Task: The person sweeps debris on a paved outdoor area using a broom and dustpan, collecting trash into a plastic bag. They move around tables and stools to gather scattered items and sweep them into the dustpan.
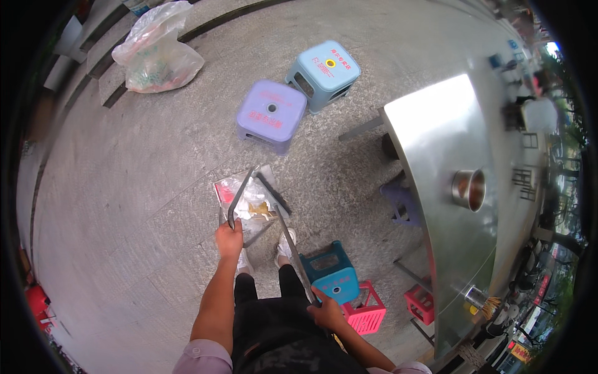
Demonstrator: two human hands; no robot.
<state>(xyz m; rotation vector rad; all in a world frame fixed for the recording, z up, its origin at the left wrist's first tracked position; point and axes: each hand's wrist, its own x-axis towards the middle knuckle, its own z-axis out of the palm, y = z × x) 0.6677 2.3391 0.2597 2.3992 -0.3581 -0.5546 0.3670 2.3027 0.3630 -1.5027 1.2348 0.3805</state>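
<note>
My left hand (229, 239) is closed around the bent metal handle of a dustpan (219, 205), which rests on the stone paving just ahead of my feet. White crumpled litter (250, 194) and a yellowish-brown piece (259, 209) lie in the pan, along with something red at its left side. My right hand (325, 308) grips the long stick of a broom. The broom's dark bristle head (273, 192) lies slanted along the right side of the dustpan.
A purple plastic stool (271, 112) and a light blue one (324, 70) stand ahead. Teal (335, 284) and pink (366, 315) stools are close at my right. A steel-topped table (448, 233) runs along the right. A filled plastic bag (161, 61) sits by the steps.
</note>
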